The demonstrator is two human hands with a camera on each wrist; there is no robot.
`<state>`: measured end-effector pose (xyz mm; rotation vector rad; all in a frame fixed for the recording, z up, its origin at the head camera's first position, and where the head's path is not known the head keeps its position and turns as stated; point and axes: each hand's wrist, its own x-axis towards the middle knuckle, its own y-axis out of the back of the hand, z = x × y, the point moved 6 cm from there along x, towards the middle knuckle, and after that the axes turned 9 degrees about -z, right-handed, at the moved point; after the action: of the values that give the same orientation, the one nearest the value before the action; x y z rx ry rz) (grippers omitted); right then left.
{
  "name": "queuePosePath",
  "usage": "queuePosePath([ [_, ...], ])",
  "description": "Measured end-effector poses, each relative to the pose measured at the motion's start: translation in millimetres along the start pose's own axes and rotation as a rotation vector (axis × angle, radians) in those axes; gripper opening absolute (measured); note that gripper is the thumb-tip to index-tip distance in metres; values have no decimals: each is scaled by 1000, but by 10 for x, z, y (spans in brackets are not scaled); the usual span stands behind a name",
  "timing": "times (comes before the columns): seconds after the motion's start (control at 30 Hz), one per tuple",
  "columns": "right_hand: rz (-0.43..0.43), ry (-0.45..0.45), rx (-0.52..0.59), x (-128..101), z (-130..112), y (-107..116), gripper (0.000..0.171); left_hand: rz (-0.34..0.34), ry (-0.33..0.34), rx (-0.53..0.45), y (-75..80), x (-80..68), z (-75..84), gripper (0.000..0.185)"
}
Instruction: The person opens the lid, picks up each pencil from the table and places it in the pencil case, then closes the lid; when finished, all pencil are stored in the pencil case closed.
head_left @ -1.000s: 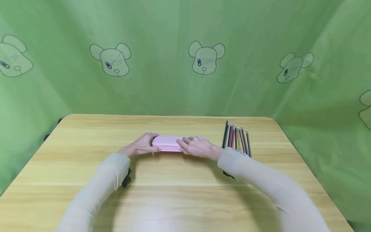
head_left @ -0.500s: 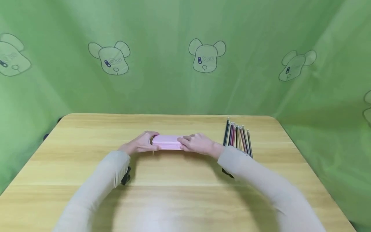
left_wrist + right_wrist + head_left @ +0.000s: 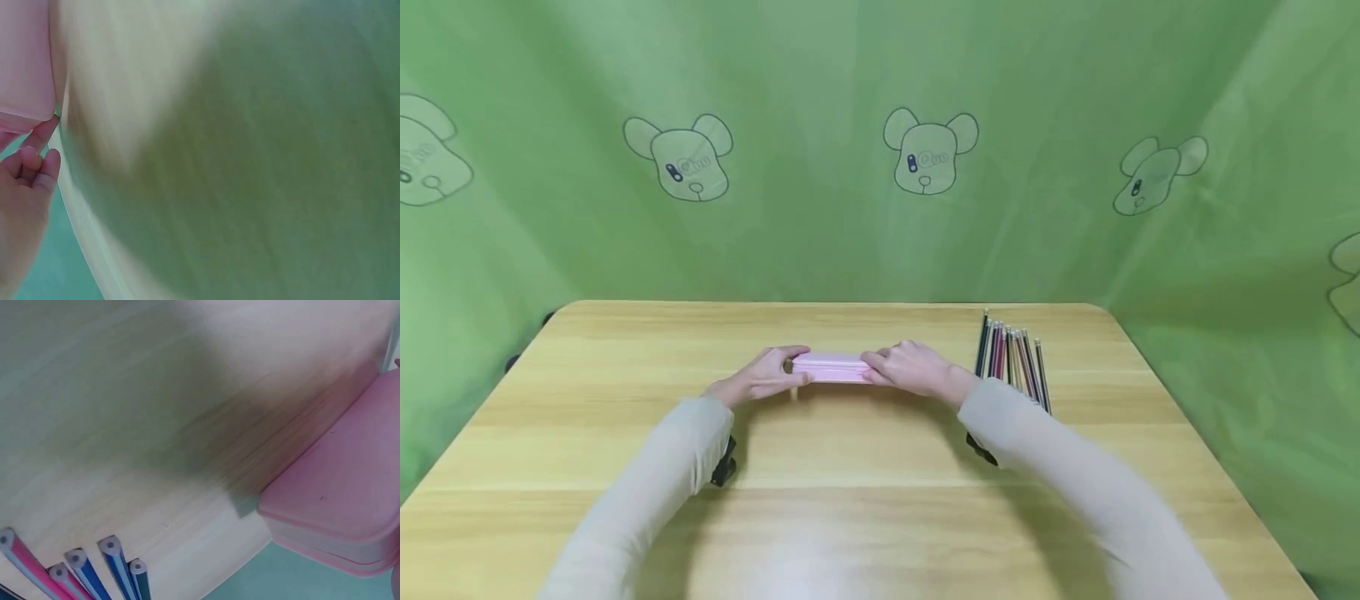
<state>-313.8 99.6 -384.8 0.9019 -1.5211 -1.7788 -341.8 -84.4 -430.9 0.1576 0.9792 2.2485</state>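
Note:
A pink pencil case (image 3: 831, 368) lies crosswise in the far middle of the table, its long front side with a seam facing the head camera. My left hand (image 3: 767, 372) grips its left end, the thumb at the front edge and the fingers behind. At the right end my right hand (image 3: 917, 369) pinches the case by its front corner, the hand covering that end. In the left wrist view the left hand (image 3: 25, 200) shows curled fingers just below a corner of the case (image 3: 22, 62). The right wrist view shows the smooth top of the case (image 3: 340, 462).
Several pencils (image 3: 1011, 358) lie side by side at the back right, next to my right forearm; their ends (image 3: 109, 545) show in the right wrist view. A green curtain (image 3: 820, 217) with cartoon heads hangs behind the wood-grain table (image 3: 850, 533).
The case's front side and seam show more than before, and less of its top. My right fingers have shifted from the top toward the front right corner. The left hand keeps its grip.

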Motion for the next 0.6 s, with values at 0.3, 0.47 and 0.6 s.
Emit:
queuePosePath([
  [0.3, -58, -77, 153, -123, 86, 5, 47, -9, -47, 67, -86, -11, 82, 85],
  [0.47, 59, -148, 245, -214, 215, 105, 46, 13, -104, 100, -98, -80, 114, 106],
  [0.6, 79, -317, 139, -275, 420, 153, 47, 79, -118, 77, -71, -150, 84, 119],
])
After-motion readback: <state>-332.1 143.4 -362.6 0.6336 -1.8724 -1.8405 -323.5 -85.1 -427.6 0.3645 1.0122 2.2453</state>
